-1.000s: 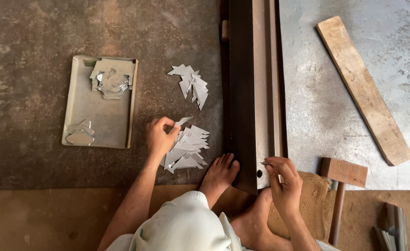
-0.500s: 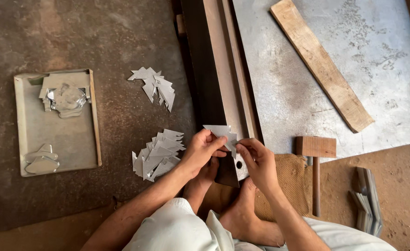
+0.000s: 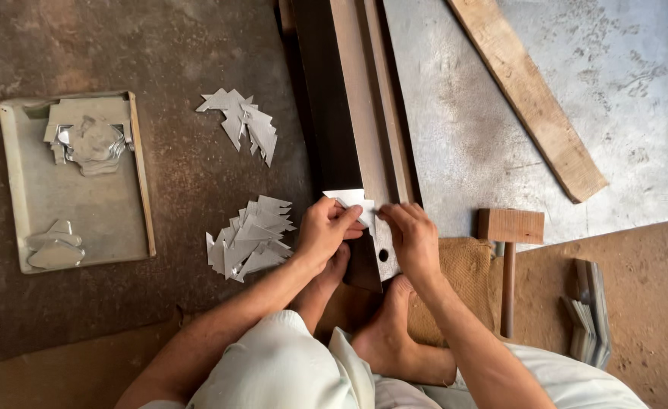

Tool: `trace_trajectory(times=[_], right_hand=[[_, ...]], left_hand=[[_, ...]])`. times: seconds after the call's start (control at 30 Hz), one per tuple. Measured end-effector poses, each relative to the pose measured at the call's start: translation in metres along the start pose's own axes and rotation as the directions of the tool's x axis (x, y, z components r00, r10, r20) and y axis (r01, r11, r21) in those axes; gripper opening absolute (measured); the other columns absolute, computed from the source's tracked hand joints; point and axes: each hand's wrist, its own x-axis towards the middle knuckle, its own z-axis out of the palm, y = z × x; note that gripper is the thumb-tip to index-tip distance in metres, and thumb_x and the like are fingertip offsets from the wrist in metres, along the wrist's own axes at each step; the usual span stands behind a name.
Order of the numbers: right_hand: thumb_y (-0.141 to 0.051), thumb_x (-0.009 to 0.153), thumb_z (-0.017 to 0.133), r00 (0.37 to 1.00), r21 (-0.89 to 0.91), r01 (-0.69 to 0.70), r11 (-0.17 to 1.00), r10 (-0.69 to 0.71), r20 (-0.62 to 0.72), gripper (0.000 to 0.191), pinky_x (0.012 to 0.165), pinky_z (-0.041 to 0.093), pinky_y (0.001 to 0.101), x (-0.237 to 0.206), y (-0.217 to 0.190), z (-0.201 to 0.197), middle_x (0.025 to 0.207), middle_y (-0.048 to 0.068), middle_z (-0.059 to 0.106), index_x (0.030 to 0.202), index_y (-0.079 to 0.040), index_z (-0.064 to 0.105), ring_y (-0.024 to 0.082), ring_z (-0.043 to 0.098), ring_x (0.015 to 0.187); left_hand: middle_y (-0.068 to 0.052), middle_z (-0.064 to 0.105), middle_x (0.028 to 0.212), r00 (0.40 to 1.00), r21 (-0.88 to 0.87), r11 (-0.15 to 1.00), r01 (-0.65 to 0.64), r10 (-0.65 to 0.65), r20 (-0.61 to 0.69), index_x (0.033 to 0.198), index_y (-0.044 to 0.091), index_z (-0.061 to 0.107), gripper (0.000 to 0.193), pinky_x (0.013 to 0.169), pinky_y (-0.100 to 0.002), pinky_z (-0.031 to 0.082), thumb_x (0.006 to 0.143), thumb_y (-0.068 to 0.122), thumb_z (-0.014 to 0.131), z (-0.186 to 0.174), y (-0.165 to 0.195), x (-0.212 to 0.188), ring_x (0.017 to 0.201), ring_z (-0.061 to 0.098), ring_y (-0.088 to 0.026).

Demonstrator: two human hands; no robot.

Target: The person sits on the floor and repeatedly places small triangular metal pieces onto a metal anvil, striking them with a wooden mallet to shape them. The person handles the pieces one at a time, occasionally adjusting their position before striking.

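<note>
Now both hands pinch one small metal piece (image 3: 351, 200) on the near end of the long dark beam (image 3: 349, 113): left hand (image 3: 325, 229) with fingers closed on its left edge, right hand (image 3: 412, 238) closed on its right edge. Just left, on the floor, lies a pile of cut pieces (image 3: 249, 236), a second pile (image 3: 241, 121) farther up, and a tray (image 3: 15, 189) beyond. A mallet (image 3: 509, 242) lies right of the right hand.

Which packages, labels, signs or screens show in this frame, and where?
None in view: no package, label, sign or screen. Only bare work items: a shallow grey metal tray on the floor at left, loose cut sheet-metal pieces beside it, and a wooden mallet at right.
</note>
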Motion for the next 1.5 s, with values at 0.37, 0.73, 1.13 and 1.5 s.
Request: trace_trajectory(times=[0.37,0.73,1.13,1.5], right_hand=[[-0.001,0.086,0.067,0.996,-0.112,0.055,0.992,-0.062,-0.063,0.021,0.069,0.055,0.0399,-0.021,-0.011,-0.017,0.088,0.006,0.071,0.103,-0.009,0.076,0.026,0.064,0.081],[0.000,0.088,0.067,0.988,0.070,0.026,0.997,-0.015,-0.153,0.022,0.071,0.052,0.0394,-0.014,-0.006,-0.036,0.087,0.005,0.072,0.107,-0.007,0.076,0.026,0.061,0.080],[-0.005,0.089,0.069,0.987,-0.113,0.160,0.981,-0.161,-0.004,0.018,0.072,0.050,0.0355,0.005,0.018,-0.001,0.093,0.000,0.073,0.105,-0.011,0.076,0.021,0.058,0.079],[-0.008,0.086,0.070,0.991,-0.156,0.134,0.979,-0.132,0.019,0.016,0.079,0.048,0.0389,-0.016,-0.016,-0.031,0.089,0.001,0.072,0.100,-0.013,0.077,0.024,0.061,0.084]], left_hand=[[-0.013,0.075,0.090,0.999,-0.055,0.998,0.023,-0.024,-0.027,0.101,-0.004,0.067,0.022,0.070,-0.033,0.066,0.092,0.015,0.074,0.012,0.004,-0.009,0.079,0.077,-0.021],[-0.007,0.064,0.063,0.955,0.563,0.815,-0.138,-0.041,0.294,0.095,0.003,0.075,0.029,0.051,-0.032,0.046,0.094,0.031,0.072,-0.017,0.030,0.004,0.054,0.058,-0.012],[-0.011,0.076,0.076,0.946,0.577,0.766,-0.285,0.125,0.300,0.097,0.004,0.077,0.029,0.058,-0.034,0.054,0.090,0.031,0.075,-0.016,0.028,0.015,0.062,0.071,-0.016],[-0.007,0.076,0.074,0.924,0.503,0.784,-0.364,0.235,0.302,0.096,0.002,0.078,0.027,0.056,-0.031,0.053,0.089,0.028,0.078,-0.013,0.022,0.002,0.061,0.067,-0.012]])
